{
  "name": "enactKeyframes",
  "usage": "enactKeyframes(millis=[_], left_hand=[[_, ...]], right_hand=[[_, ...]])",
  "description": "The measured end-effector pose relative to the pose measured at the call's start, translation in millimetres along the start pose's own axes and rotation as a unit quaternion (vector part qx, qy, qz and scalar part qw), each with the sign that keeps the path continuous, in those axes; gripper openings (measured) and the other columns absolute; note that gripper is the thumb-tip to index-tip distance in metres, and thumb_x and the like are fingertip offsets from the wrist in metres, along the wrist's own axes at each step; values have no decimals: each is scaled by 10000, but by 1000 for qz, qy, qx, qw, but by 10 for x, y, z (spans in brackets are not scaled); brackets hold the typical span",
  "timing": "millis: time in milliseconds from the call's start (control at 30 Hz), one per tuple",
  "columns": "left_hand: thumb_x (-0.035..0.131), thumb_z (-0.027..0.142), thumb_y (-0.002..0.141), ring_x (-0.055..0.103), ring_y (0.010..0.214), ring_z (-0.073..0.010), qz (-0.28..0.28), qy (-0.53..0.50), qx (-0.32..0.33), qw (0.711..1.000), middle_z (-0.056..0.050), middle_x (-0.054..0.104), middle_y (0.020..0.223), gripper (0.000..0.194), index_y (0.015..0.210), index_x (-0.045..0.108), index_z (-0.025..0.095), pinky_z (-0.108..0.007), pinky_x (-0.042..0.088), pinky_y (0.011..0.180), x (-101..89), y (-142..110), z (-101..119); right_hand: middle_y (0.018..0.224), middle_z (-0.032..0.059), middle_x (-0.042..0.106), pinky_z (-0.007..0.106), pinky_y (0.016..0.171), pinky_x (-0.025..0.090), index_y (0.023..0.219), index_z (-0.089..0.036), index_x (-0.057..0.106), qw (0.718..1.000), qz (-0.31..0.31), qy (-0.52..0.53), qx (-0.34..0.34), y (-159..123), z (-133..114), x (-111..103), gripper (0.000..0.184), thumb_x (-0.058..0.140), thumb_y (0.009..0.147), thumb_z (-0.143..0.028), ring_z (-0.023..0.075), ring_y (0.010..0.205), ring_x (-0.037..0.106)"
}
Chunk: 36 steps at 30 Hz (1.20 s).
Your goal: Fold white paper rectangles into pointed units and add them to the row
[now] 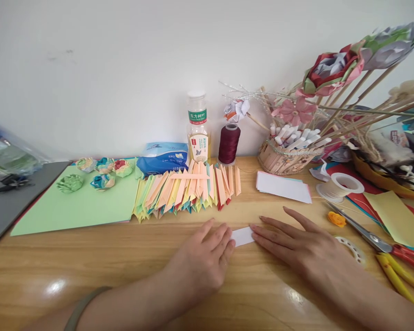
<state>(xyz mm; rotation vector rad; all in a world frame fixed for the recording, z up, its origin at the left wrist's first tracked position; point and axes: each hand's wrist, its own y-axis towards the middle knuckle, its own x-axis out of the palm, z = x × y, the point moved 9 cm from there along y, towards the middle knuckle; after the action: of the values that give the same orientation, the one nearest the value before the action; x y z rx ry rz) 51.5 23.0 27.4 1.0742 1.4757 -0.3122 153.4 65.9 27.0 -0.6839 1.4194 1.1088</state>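
Observation:
A small white paper strip [242,236] lies on the wooden table [106,262]. My left hand [202,259] lies flat on its left end, fingers stretched out. My right hand [296,243] rests flat on its right end, fingers spread and pointing left. Most of the strip is hidden under both hands. A row of folded pastel paper pieces [188,188] is fanned out just behind my hands.
A green sheet [79,207] carries several paper flowers [103,174] at the left. A tissue pack [162,158], a bottle [198,131] and a maroon thread spool [229,143] stand at the back. A basket [286,158], white papers [283,186], tape rolls and scissors [372,236] crowd the right.

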Motion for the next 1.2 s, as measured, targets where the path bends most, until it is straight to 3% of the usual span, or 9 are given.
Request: enactKeyframes(millis=[100,267,433,667,767,867,1067,1200], left_hand=[[402,93,897,585,1064,-258,10,-20,1,1000,-143,650,1109,268,1042,624,49,-443,405,957,-22,10,-46],[439,83,884,607,1016,-251,31,-26,6,999,-155,668,1048,223,990,632,49,-445,419,953,-67,19,-46],[480,110,886,620,930,-238,78,-32,5,996,-123,689,939,168,906,643,77,-444,449,908,-133,29,-4],[536,170,882,574,974,-207,92,-93,-12,991,-53,675,964,137,891,650,94,-372,457,904,-101,63,-4],[538,124,867,579,898,-202,113,-113,-50,986,-44,665,798,145,776,647,97,-357,469,872,-126,99,-68],[515,122,872,561,856,-212,101,-144,-93,980,-41,622,702,189,731,640,108,-377,478,827,-105,142,-145],[489,147,868,499,808,-206,75,-217,-177,957,-43,590,700,203,722,630,138,-361,463,721,-19,127,-272],[538,151,834,474,779,-200,39,-262,-253,930,-31,586,680,154,711,629,150,-365,442,718,90,79,-356]], right_hand=[[1194,14,629,560,914,400,1229,-215,527,1000,-4,9,-20,-18,77,-39,415,278,917,-102,247,1091,579],[1066,74,680,410,797,476,1139,-158,556,997,57,45,-4,79,58,-250,295,391,897,-116,208,925,621],[938,76,655,338,679,489,1047,-149,587,996,20,89,-7,176,-111,-95,240,373,943,-174,192,828,589],[825,78,620,341,634,460,952,-113,603,996,39,77,-9,159,-165,-84,270,335,946,-143,201,746,545],[784,69,599,356,627,436,900,-114,605,997,46,61,3,151,-172,-72,243,364,930,-126,209,725,527],[771,50,575,340,616,413,894,-141,601,996,25,78,25,166,-121,-4,187,417,920,-156,197,708,509],[872,58,574,349,691,408,934,-167,565,989,-25,144,32,203,-44,96,224,342,953,-174,203,791,497],[829,59,563,334,673,409,845,-177,544,981,-40,174,80,251,17,144,242,330,957,-190,197,763,488]])
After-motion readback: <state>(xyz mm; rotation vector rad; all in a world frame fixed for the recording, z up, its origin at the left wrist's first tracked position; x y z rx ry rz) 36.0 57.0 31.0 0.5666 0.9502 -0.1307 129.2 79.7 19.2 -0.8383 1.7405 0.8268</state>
